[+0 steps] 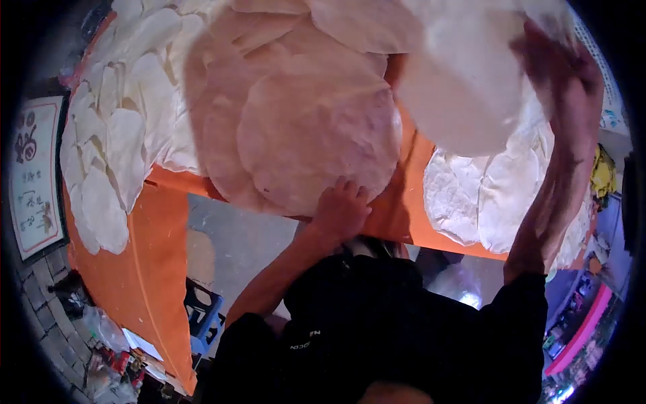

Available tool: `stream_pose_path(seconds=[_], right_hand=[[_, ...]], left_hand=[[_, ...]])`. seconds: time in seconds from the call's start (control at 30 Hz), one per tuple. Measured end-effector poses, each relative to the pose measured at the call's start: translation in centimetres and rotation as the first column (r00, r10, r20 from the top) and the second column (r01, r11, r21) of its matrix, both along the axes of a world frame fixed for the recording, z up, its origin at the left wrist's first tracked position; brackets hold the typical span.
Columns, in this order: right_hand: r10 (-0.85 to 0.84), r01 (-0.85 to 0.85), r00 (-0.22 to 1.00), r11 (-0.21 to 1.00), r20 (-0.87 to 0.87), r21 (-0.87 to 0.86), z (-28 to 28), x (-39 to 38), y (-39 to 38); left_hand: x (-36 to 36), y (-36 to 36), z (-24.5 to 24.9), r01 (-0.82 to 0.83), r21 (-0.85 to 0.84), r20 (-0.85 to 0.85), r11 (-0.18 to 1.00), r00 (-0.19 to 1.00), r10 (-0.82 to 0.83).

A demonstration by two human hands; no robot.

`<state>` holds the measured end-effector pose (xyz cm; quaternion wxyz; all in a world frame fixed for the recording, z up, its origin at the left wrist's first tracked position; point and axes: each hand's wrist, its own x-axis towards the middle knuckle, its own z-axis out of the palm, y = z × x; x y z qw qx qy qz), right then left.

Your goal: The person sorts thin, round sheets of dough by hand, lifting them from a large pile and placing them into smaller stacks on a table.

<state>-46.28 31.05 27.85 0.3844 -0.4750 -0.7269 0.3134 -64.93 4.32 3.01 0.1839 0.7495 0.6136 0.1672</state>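
Note:
Several thin, pale round sheets overlap in the centre, and the front one (316, 141) lies on top of others. My left hand (344, 207) rests at its near edge, fingers slightly bent and apart on the sheet. At the upper right my right hand (555, 60) is blurred, its fingers closed at the far right side of another pale round sheet (464, 87). That sheet looks raised and smeared by motion. Beneath and in front of it lie more whitish sheets (508, 195). The exact grip of my right fingertips is hard to see.
Overlapping whitish sheets (124, 148) cover the left part of the orange-covered table (158, 256). A framed sign (37, 175) stands at the far left. Below are a blue crate (205, 316) and plastic bags (104, 330). A pink strip (580, 330) shows at the right.

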Motion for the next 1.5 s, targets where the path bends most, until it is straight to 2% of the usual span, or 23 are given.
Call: stream_pose_path(seconds=[0.17,0.27,0.3,0.33,0.37,0.43,0.53,0.6,0.7,0.77,0.8,0.9,1.0,1.03,1.1,1.13,1.2,1.23,1.3,1.33,1.37,1.4,1.5], right_hand=[[-0.084,-0.218,0.817,0.871,-0.571,-0.44,-1.0,-4.1,-1.1],[-0.115,0.135,0.991,0.895,0.073,-0.426,-8.8,-5.7,-2.3],[0.17,-0.235,0.97,0.839,-0.174,-0.491,-15.3,-3.1,-1.6],[0.175,-0.326,0.937,0.748,-0.301,-0.579,-20.0,-3.0,-1.9],[0.23,-0.277,0.961,0.761,-0.155,-0.586,-23.2,-2.8,-2.8],[0.271,-0.178,0.958,0.813,0.09,-0.554,-26.8,-2.3,-4.0],[0.22,-0.065,0.91,0.912,0.351,-0.404,-28.2,-2.0,-5.6],[0.129,-0.011,0.851,0.974,0.509,-0.228,-27.2,-2.5,-6.0],[0.065,0.001,0.938,0.982,0.34,-0.191,-27.9,-2.8,-6.2],[-0.044,-0.031,0.991,0.838,-0.124,-0.545,-28.4,-3.6,-6.4],[-0.163,-0.113,0.931,0.724,-0.328,-0.68,-28.5,-3.8,-6.5],[-0.163,-0.191,0.931,0.548,-0.328,-0.814,-27.1,-3.5,-6.5],[-0.027,-0.135,0.972,0.749,-0.233,-0.649,-20.9,-3.7,-3.9],[0.084,-0.12,0.992,0.824,-0.089,-0.554,-17.8,-3.4,-1.8],[0.06,-0.009,0.986,0.953,0.159,-0.303,-9.3,-4.7,0.2],[0.119,-0.06,0.975,0.955,0.189,-0.29,-6.9,-3.2,2.5],[0.005,0.025,0.979,0.99,0.205,-0.142,-0.3,-4.1,3.4],[-0.001,-0.006,1.0,0.973,-0.03,-0.23,0.8,-5.4,2.8],[-0.071,-0.126,0.873,0.923,-0.482,-0.364,2.1,-9.7,1.0],[-0.011,-0.016,0.989,0.984,-0.149,-0.18,1.5,-11.1,0.7],[-0.03,0.024,0.977,0.999,0.21,0.033,0.0,-12.5,0.3],[-0.118,-0.015,0.838,0.971,0.533,0.238,-1.8,-13.7,-0.2],[0.083,-0.319,0.653,0.931,0.753,0.174,-10.1,-16.9,-2.6]], left_hand=[[-5.7,-0.8,0.6,-0.067,-0.089,0.046,0.994,0.996,0.071],[-10.0,-2.5,1.2,-0.302,-0.025,0.089,0.953,0.949,0.303],[-11.4,-3.2,1.7,-0.359,-0.002,0.027,0.933,0.933,0.359],[-12.9,-3.8,2.0,-0.464,-0.115,0.026,0.878,0.882,0.47],[-14.5,-4.4,2.2,-0.555,-0.229,0.011,0.8,0.82,0.572],[-17.7,-5.8,1.0,-0.598,-0.046,0.073,0.8,0.797,0.6],[-19.5,-5.4,-0.1,-0.777,-0.343,0.294,0.527,0.444,0.846],[-19.4,-4.3,-0.5,-0.771,-0.319,0.23,0.55,0.5,0.835],[-17.5,-3.0,-0.9,-0.764,-0.186,0.091,0.618,0.613,0.785],[-17.9,-3.0,-1.3,-0.762,-0.192,0.143,0.619,0.603,0.785],[-18.2,-3.0,-1.5,-0.759,-0.196,0.167,0.621,0.598,0.784],[-19.7,-3.4,-1.9,-0.76,-0.187,0.116,0.622,0.612,0.782],[-22.2,-4.6,-2.9,-0.645,0.218,-0.193,0.733,0.708,0.68],[-23.3,-5.4,-3.4,-0.659,0.188,-0.183,0.728,0.705,0.685],[-25.7,-5.9,-4.5,-0.692,0.148,-0.151,0.707,0.691,0.707],[-26.0,-5.4,-3.9,-0.697,0.104,-0.19,0.709,0.686,0.702],[-25.5,-3.7,-2.1,-0.705,0.012,-0.263,0.709,0.682,0.682],[-25.5,-3.4,-2.1,-0.714,0.045,-0.214,0.698,0.676,0.705],[-25.8,-2.9,-2.1,-0.734,0.113,-0.117,0.67,0.66,0.742],[-26.4,-2.9,-2.4,-0.772,0.041,-0.035,0.635,0.634,0.773],[-27.1,-3.2,-3.0,-0.798,-0.039,0.04,0.601,0.6,0.799],[-27.6,-3.4,-3.4,-0.814,-0.125,0.109,0.567,0.557,0.823],[-28.2,-2.6,-4.0,-0.662,-0.433,0.572,0.612,0.323,0.754]])
